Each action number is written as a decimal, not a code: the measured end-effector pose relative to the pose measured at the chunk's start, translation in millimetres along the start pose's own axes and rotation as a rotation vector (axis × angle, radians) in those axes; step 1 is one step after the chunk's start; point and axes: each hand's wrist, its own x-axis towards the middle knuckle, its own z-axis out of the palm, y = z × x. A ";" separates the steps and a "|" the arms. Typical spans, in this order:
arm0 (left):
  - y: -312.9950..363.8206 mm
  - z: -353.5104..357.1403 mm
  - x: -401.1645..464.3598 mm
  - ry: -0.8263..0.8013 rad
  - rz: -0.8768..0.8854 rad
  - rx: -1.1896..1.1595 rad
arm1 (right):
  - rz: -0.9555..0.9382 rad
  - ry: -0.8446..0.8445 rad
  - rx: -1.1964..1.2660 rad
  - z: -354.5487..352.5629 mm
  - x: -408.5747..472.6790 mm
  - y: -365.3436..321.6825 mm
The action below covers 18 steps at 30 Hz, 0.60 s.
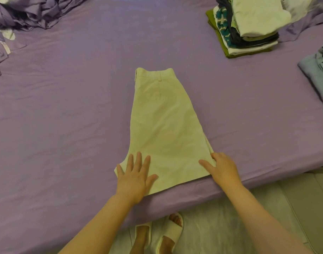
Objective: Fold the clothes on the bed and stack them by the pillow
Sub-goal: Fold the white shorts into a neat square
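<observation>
I have the pale shorts (162, 129) lying at the centre of the frame on the purple bed (65, 116), already doubled leg over leg, waistband away from me and hems at the near edge. My left hand (134, 178) lies flat with fingers spread on the lower left hem corner; my right hand (222, 168) sits at the lower right corner, thumb on top, its fingers seemingly curled round the hem edge, though I can't fully see them. A good stack of folded clothes (248, 32) already stands at upper right, so I judge most of the work done. These shorts need another fold and a move to it. A grey-blue garment (318, 74) at the right edge is cut off, so I can't tell whether it is folded; the pillow itself is barely distinguishable at the top right, and the crumpled purple heap (28, 13) at upper left could be bedding or laundry.
</observation>
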 end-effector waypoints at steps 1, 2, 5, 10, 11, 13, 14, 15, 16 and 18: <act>-4.1 -1.0 1.0 -0.021 -0.009 0.017 | -0.035 0.012 -0.133 -0.2 0.4 2.8; -7.5 -2.5 2.3 -0.043 -0.018 0.028 | -0.053 0.030 -0.268 0.0 0.1 4.1; -11.5 -7.8 7.3 -0.096 -0.023 0.055 | -0.014 0.060 -0.480 2.4 -0.6 1.2; -4.3 -6.5 7.8 -0.117 -0.047 0.065 | -0.017 0.116 -0.454 15.2 1.8 -7.5; -4.3 -4.7 7.1 -0.104 -0.048 0.073 | -0.036 0.128 -0.385 15.4 2.8 -7.7; -4.2 -1.3 6.6 -0.076 -0.049 0.096 | -0.036 0.106 -0.338 14.9 5.4 -7.0; -3.8 -0.5 6.0 -0.070 -0.050 0.112 | -0.020 0.092 -0.335 14.0 6.9 -7.4; -2.7 -0.3 5.2 -0.063 -0.053 0.123 | 0.004 0.085 -0.322 13.3 7.7 -8.8; -0.7 -1.0 4.5 -0.048 -0.057 0.125 | 0.030 0.084 -0.303 12.6 7.5 -12.4; 4.5 -5.9 4.4 0.027 -0.056 0.087 | 0.036 0.136 -0.329 11.5 7.1 -24.3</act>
